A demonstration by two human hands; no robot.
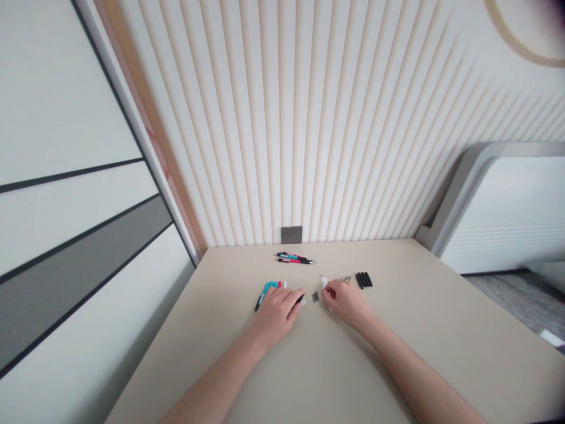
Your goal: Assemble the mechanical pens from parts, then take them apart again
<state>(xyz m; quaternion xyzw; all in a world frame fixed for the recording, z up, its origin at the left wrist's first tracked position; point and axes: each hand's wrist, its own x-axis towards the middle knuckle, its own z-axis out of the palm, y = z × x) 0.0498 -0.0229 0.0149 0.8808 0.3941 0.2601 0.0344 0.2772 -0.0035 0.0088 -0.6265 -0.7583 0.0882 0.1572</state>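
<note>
The pens (295,258) at the back have glossy plastic barrels and shiny metal tips, and the teal pen barrels (269,288) are also glossy plastic. The black tubes (363,280) look like smooth plastic. The desktop (410,330) is smooth, matt laminate.

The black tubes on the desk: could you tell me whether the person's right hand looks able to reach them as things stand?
Probably yes. The right hand rests near the black tubes, with only desk between them; the small metal parts lie beside the tubes, not in the way.
</note>
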